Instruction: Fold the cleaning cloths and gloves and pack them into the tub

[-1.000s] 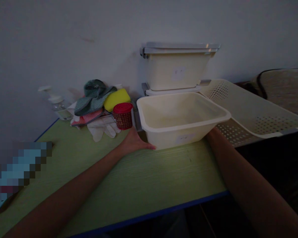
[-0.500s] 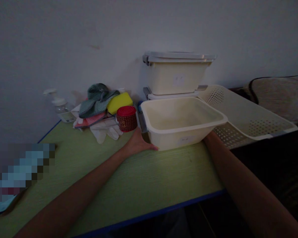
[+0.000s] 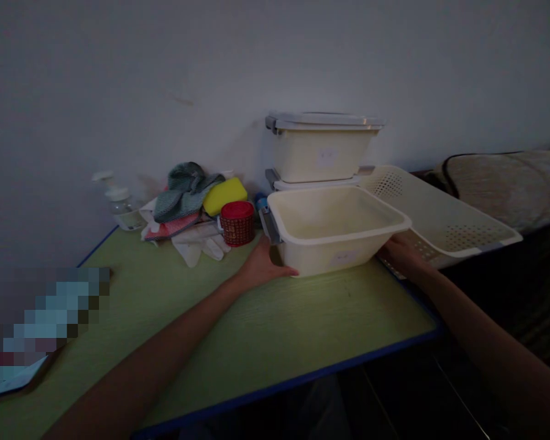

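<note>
One tub (image 3: 318, 255) on one table (image 3: 302, 336) is clasped at its corner by the left hand (image 3: 261, 266); more of the right hand (image 3: 399, 252) is revealed than before, its fingers' grip can't be told

Green table (image 3: 275, 342) carries cream bin (image 3: 311, 260), red container (image 3: 237, 227), pump bottle (image 3: 126, 214), white glove (image 3: 193, 252), seemingly.

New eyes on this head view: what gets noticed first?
Probably the open cream plastic bin toward the table's right, with the left hand at its left side and the right hand at its right. Then the bright yellow sponge and red-lidded container to its left, standing out by color. Behind it rises a lidded bin.
</note>
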`<state>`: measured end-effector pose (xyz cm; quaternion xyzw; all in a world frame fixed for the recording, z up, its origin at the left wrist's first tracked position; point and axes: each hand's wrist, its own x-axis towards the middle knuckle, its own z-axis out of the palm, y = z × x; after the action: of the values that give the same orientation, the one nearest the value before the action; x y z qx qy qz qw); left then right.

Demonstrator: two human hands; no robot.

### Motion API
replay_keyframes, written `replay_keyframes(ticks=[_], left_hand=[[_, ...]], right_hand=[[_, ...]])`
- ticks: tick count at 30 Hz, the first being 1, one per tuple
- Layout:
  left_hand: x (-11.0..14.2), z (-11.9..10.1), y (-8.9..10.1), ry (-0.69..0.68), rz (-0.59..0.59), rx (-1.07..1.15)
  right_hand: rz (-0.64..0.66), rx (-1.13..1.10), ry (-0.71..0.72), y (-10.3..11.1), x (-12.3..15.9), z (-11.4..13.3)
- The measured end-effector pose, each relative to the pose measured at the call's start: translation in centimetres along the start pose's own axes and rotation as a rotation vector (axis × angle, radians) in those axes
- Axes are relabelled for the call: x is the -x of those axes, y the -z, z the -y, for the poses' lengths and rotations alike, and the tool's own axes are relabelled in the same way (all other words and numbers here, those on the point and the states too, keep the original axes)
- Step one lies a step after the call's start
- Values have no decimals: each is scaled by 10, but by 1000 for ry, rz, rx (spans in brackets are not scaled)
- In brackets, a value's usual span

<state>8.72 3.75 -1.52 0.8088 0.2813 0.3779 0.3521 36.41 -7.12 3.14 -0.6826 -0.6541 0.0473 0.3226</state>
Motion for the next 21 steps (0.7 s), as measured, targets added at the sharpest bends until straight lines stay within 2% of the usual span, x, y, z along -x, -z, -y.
replay_keyframes(ticks=[4,11,15,21], left_hand=[[2,-3,0,-50,-58,-154],[10,-14,-5,-16,-68,-522],[11,-13,-6,-18,-9,-558],[10,-9,-4,-18,73,-476]], right_hand=[[82,-95,-28,7,6,-7],[22,45,-104,10,16,-6],[23,125,-77,6,20,2],[58,213,-12,2,33,22]])
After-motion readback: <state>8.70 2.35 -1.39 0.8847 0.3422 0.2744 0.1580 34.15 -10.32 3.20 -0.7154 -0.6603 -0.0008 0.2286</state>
